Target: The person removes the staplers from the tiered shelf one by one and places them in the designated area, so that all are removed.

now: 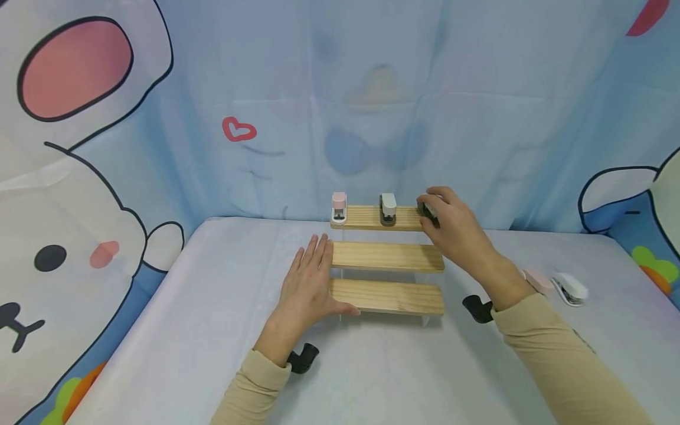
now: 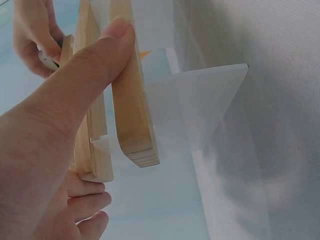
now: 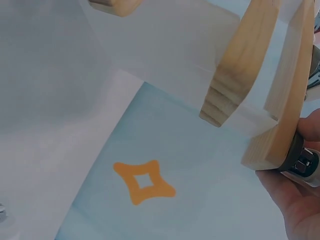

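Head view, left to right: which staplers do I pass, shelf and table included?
Pink-topped stapler, white-topped stapler, gripped stapler in the right hand, pink stapler on the table, white stapler.

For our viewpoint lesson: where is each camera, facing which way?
Head: worn there, faces forward and down at a tiered pale wooden rack; left hand, right hand show.
Left wrist: worn there, faces the rack's left end; both hands show.
Right wrist: worn there, faces its right end; right hand shows.
Wrist views share rack and right hand.
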Demonstrator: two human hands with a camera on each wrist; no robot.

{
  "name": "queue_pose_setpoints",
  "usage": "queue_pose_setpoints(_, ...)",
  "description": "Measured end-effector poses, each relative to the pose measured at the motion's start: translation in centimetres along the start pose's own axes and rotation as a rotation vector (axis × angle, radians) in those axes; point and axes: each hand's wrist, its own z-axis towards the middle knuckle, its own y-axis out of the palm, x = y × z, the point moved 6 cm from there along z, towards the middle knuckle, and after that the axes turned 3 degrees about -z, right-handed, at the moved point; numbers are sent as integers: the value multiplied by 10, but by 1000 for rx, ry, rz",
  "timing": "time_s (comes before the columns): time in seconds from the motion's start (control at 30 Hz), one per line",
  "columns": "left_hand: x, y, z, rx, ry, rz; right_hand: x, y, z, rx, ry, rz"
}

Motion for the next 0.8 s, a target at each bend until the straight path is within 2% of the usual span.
queue_pose_setpoints(0.4,1,0,0,11,5,-8,5,-4,-5,-10,-3,9)
queue_pose_setpoints(0.8,1,0,0,12,4,4,6,-15,-14,38,-18,11)
